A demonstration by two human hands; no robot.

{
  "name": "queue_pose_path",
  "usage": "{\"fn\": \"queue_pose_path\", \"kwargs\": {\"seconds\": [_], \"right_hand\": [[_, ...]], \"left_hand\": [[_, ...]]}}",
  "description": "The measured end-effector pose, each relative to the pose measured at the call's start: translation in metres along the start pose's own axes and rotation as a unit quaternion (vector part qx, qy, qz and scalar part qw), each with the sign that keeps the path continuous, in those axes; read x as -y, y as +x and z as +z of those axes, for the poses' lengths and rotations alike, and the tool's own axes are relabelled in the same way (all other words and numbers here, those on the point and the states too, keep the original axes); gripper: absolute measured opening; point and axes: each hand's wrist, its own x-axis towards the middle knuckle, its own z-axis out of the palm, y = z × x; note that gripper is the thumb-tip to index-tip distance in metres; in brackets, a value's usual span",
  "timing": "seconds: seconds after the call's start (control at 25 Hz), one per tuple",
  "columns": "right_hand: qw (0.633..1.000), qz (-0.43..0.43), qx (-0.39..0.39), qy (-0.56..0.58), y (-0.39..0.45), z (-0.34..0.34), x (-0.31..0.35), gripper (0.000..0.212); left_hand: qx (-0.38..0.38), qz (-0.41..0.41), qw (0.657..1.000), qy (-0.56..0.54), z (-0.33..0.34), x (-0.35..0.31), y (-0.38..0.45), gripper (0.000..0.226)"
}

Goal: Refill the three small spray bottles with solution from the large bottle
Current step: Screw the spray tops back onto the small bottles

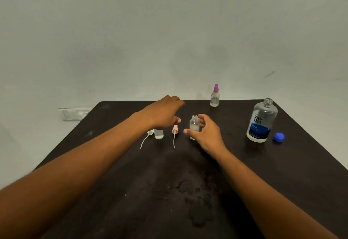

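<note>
Head view looks down on a dark worktop [244, 173] set against a pale wall. Both bare hands reach forward over it. The left hand [163, 113] hovers palm down with its fingers loosely spread and holds nothing; beneath it stands a small clear bottle [159, 134], partly hidden, with a white spray top [146, 139] lying just beside it. The right hand [206, 132] is spread wide, thumb and fingers curved on either side of an uncapped small bottle [194, 126] standing upright; whether they touch it I cannot tell. A pink spray top [175, 132] lies between the two hands. Further back, near the far edge, a third small bottle with a purple spray top [214, 95] stands closed. At the right, the large bottle [261, 122] stands upright and open, with its blue cap [278, 137] lying just beside it.
</note>
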Motion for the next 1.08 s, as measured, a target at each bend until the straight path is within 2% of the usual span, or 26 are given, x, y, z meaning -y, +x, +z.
{"fn": "queue_pose_path", "kwargs": {"seconds": [0.08,0.16,0.24,0.44,0.6,0.72,0.88,1.08], "right_hand": [[1.0,-0.004,-0.001,0.004,0.008,0.006,-0.008,0.07],[1.0,-0.021,-0.012,-0.016,0.012,0.01,-0.012,0.042],[0.999,-0.032,-0.021,-0.021,0.014,0.01,-0.013,0.027],[0.998,-0.051,-0.032,0.002,0.013,-0.004,-0.012,0.023],[0.996,-0.076,-0.047,0.011,0.008,-0.02,-0.007,0.022],[0.995,-0.082,-0.051,0.01,0.0,-0.028,-0.004,0.021],[0.996,-0.077,-0.038,0.007,-0.021,-0.04,0.002,0.023],[0.994,-0.089,-0.026,0.055,-0.075,-0.055,0.022,0.021]], "left_hand": [[0.029,-0.023,0.999,0.014,0.006,0.003,0.019,0.057],[0.039,-0.054,0.998,0.016,0.011,0.005,0.033,0.054],[0.046,-0.076,0.996,0.007,0.018,0.005,0.046,0.049],[0.114,-0.117,0.987,-0.008,0.035,-0.007,0.068,0.029],[0.127,-0.182,0.975,-0.001,0.047,-0.021,0.073,0.023],[0.126,-0.201,0.971,-0.017,0.051,-0.029,0.072,0.021],[0.079,-0.195,0.974,-0.084,0.041,-0.039,0.058,0.021],[-0.021,-0.16,0.947,-0.278,0.034,-0.056,0.0,0.023]]}}
